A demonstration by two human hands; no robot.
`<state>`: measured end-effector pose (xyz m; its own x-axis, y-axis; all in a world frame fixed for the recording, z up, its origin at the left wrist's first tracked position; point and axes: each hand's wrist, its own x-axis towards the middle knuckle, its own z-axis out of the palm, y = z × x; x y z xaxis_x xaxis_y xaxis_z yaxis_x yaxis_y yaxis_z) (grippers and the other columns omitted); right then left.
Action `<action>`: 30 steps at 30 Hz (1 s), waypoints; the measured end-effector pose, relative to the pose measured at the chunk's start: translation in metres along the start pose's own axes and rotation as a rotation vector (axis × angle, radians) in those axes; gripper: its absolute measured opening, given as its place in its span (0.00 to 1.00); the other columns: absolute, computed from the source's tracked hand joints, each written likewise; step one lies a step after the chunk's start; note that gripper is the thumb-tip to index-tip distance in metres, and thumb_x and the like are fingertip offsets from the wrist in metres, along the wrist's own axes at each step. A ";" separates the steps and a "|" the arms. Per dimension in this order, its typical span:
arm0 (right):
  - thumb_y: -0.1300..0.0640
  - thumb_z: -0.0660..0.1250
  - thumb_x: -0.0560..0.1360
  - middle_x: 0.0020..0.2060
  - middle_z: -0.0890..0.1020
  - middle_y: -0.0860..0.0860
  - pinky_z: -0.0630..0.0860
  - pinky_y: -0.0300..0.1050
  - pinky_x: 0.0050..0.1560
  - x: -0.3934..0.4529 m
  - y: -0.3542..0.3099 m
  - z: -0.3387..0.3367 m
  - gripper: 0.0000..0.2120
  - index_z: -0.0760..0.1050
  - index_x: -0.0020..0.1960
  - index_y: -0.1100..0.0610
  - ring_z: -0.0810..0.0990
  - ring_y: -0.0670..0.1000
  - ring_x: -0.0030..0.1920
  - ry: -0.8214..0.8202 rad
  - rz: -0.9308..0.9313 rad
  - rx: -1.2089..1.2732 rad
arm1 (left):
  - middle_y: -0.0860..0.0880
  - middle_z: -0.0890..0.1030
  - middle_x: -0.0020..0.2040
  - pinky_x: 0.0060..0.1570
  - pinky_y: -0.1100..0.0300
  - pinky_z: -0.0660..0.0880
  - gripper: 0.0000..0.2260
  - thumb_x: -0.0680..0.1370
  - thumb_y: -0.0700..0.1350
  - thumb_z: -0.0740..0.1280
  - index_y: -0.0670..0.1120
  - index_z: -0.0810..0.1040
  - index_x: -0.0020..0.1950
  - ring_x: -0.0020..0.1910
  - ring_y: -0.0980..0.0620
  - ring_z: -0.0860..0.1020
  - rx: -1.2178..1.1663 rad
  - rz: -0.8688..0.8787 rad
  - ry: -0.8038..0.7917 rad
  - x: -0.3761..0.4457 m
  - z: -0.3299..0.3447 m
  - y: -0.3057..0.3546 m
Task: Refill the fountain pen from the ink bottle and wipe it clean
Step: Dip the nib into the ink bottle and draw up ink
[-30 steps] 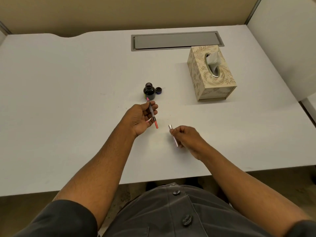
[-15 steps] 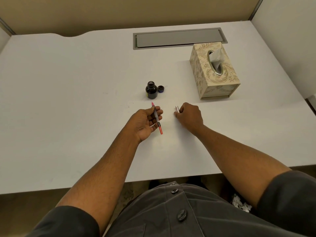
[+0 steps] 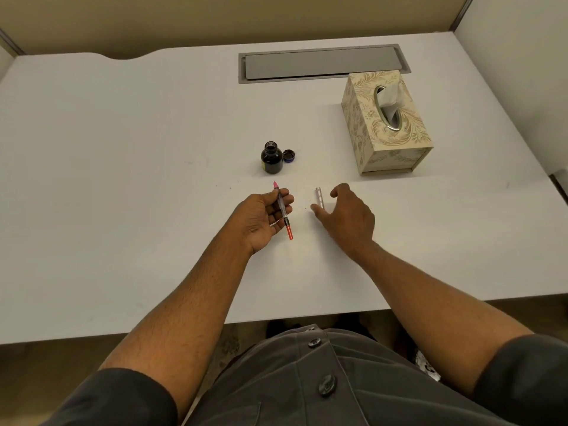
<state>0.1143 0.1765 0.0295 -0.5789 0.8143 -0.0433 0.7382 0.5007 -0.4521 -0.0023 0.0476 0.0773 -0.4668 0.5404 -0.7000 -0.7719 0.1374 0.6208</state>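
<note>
My left hand [image 3: 264,218] lies palm up on the white desk [image 3: 123,195] and grips the fountain pen's inner part [image 3: 282,210], a clear tube with a pink tip pointing away and a red end toward me. The dark ink bottle [image 3: 271,157] stands uncapped just beyond the pen tip, its cap [image 3: 288,155] lying beside it on the right. The silver pen barrel [image 3: 319,197] lies on the desk between my hands. My right hand [image 3: 349,215] hovers open right of the barrel, fingers spread, not holding it.
A patterned tissue box [image 3: 384,124] with a tissue sticking out stands at the back right. A grey cable-tray lid [image 3: 322,64] is set into the desk's far side. A partition wall rises on the right.
My right hand carried the silver barrel forward, set it on the desk and let go, and its fingers are now spread. My left hand stayed put with the pen.
</note>
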 end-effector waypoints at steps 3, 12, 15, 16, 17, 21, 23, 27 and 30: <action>0.40 0.67 0.74 0.40 0.78 0.48 0.71 0.44 0.39 -0.029 -0.005 -0.004 0.20 0.72 0.55 0.54 0.78 0.50 0.39 0.011 -0.058 0.049 | 0.48 0.83 0.44 0.54 0.57 0.72 0.09 0.81 0.44 0.61 0.44 0.80 0.49 0.45 0.52 0.79 0.007 0.008 0.000 -0.001 -0.001 -0.002; 0.51 0.58 0.82 0.43 0.84 0.54 0.69 0.40 0.34 -0.058 -0.019 -0.024 0.16 0.80 0.56 0.59 0.74 0.47 0.34 -0.868 0.282 0.913 | 0.48 0.83 0.46 0.55 0.57 0.71 0.09 0.81 0.44 0.60 0.45 0.80 0.51 0.48 0.51 0.79 0.068 0.026 -0.022 0.003 0.001 -0.007; 0.54 0.59 0.82 0.44 0.84 0.54 0.70 0.38 0.34 -0.059 -0.020 -0.025 0.14 0.80 0.56 0.61 0.75 0.47 0.34 -0.867 0.259 0.909 | 0.48 0.83 0.47 0.58 0.56 0.71 0.10 0.81 0.44 0.60 0.44 0.81 0.52 0.50 0.50 0.79 0.090 0.028 -0.006 0.004 0.001 -0.008; 0.55 0.60 0.81 0.44 0.84 0.54 0.70 0.38 0.34 -0.059 -0.021 -0.025 0.14 0.81 0.56 0.61 0.75 0.47 0.34 -0.861 0.258 0.911 | 0.47 0.83 0.47 0.59 0.55 0.71 0.10 0.81 0.44 0.60 0.44 0.81 0.53 0.50 0.50 0.79 0.092 0.028 -0.003 0.004 0.000 -0.009; 0.55 0.60 0.81 0.43 0.84 0.54 0.70 0.38 0.33 -0.059 -0.021 -0.025 0.14 0.81 0.56 0.61 0.75 0.47 0.34 -0.855 0.259 0.913 | 0.47 0.83 0.47 0.60 0.55 0.71 0.10 0.81 0.44 0.60 0.44 0.81 0.53 0.50 0.50 0.79 0.092 0.028 -0.001 0.004 0.000 -0.009; 0.54 0.62 0.81 0.43 0.85 0.54 0.70 0.38 0.33 -0.059 -0.021 -0.023 0.13 0.81 0.55 0.61 0.75 0.47 0.33 -0.844 0.271 0.923 | 0.48 0.83 0.47 0.56 0.56 0.72 0.10 0.81 0.44 0.60 0.44 0.80 0.53 0.49 0.51 0.79 0.091 0.029 0.000 0.004 -0.001 -0.010; 0.51 0.63 0.80 0.42 0.85 0.53 0.70 0.39 0.34 -0.059 -0.021 -0.021 0.15 0.81 0.55 0.60 0.75 0.46 0.34 -0.833 0.283 0.926 | 0.48 0.83 0.46 0.53 0.57 0.72 0.10 0.81 0.44 0.60 0.45 0.80 0.52 0.47 0.52 0.79 0.089 0.033 0.002 0.005 -0.001 -0.009; 0.52 0.63 0.80 0.43 0.86 0.54 0.70 0.39 0.35 -0.057 -0.022 -0.021 0.14 0.82 0.54 0.60 0.75 0.47 0.34 -0.841 0.273 0.927 | 0.48 0.83 0.46 0.49 0.59 0.72 0.10 0.81 0.44 0.60 0.45 0.80 0.52 0.46 0.52 0.79 0.080 0.038 0.005 0.005 -0.003 -0.008; 0.55 0.63 0.80 0.45 0.86 0.56 0.71 0.37 0.34 -0.057 -0.024 -0.024 0.13 0.82 0.55 0.61 0.75 0.46 0.33 -0.853 0.265 0.927 | 0.47 0.82 0.46 0.48 0.59 0.73 0.09 0.81 0.43 0.60 0.44 0.80 0.52 0.46 0.52 0.79 0.063 0.037 0.008 0.004 -0.002 -0.006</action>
<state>0.1380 0.1253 0.0637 -0.7432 0.2410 -0.6242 0.5478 -0.3165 -0.7745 0.0001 0.0477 0.0698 -0.4981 0.5392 -0.6791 -0.7255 0.1698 0.6669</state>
